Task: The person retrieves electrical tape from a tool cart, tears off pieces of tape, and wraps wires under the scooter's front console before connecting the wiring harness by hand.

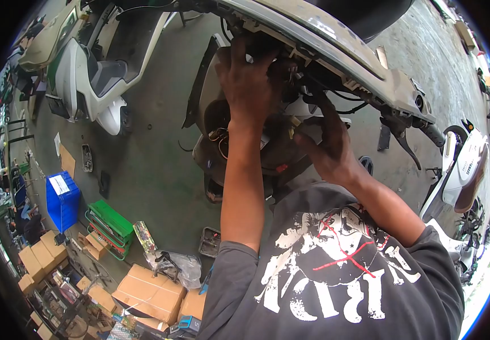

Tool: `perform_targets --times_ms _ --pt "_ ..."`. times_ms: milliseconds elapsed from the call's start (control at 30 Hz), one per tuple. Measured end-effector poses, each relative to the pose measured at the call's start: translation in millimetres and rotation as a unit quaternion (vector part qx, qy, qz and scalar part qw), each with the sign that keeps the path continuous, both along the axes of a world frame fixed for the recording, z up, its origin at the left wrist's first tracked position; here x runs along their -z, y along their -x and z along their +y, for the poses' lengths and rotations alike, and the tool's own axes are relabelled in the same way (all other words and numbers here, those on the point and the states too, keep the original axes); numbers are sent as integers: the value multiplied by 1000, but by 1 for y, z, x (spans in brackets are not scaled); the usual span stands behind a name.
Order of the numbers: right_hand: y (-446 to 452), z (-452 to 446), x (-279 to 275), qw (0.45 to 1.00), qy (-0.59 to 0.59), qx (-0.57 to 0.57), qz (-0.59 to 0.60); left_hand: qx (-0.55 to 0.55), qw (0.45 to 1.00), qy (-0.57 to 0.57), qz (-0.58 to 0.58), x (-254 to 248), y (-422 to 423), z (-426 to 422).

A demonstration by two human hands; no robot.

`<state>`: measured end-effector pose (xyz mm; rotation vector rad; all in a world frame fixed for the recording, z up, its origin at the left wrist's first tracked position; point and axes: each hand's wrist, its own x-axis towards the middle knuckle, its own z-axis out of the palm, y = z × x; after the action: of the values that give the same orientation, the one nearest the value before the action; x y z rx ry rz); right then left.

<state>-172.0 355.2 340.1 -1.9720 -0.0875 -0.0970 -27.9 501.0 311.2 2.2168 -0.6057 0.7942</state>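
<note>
A scooter's handlebar cover [335, 34] spans the top of the view, its underside and wiring facing me. My left hand [249, 79] reaches up into the dark space beneath it, fingertips hidden among the parts. To the right, my right hand [330, 141] is raised beside the wiring, thumb apart from the fingers, with nothing visible between them. Black cables [350, 99] run under the cover above my right hand. Below my hands lies the scooter's dark body [282, 164] with an opening and loose wires. A brake lever [409, 148] hangs at the cover's right end.
A white scooter [89, 85] stands at the upper left, another white vehicle [466, 170] at the right. On the left floor are a blue crate [62, 204], a green crate [109, 221] and a small tray [210, 242]. Cardboard boxes [151, 292] lie at the lower left.
</note>
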Motion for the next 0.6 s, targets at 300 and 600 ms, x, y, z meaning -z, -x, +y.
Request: perform_targets --times_ms 300,600 --pt "-20 15 -2 973 220 6 -64 61 995 74 -41 9 -6 1" --pt "-20 5 13 963 233 -11 -131 37 988 134 -62 -13 -15 -23"
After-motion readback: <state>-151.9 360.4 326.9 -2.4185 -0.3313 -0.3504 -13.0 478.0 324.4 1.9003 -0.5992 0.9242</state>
